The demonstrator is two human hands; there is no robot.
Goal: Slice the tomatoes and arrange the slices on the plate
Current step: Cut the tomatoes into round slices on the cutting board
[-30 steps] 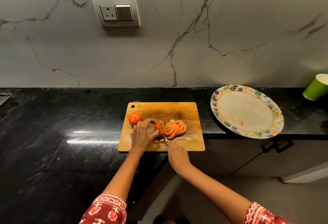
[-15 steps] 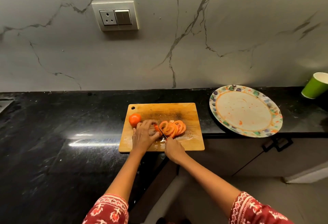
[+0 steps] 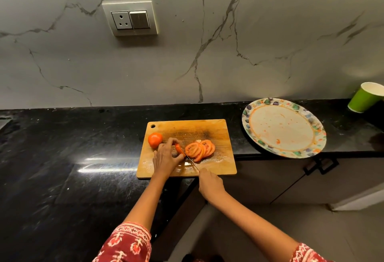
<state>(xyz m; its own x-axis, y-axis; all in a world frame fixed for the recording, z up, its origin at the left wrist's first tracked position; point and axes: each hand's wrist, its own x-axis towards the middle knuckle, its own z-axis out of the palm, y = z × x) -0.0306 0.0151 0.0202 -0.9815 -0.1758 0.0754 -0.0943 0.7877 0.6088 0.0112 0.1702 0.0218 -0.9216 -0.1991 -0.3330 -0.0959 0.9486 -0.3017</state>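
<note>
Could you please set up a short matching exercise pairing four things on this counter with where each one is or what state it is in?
Things:
1. whole tomato
2. tomato slices
3. plate
4. green cup

States or places:
A. far right on the counter
B. fanned out to the right of the knife
C. uncut, near the board's left edge
D. holds no slices, only red smears

Pairs: 1-C, 2-B, 3-D, 4-A

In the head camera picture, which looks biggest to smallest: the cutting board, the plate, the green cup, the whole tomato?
1. cutting board
2. plate, nearly as big
3. green cup, partly cut off
4. whole tomato
</note>
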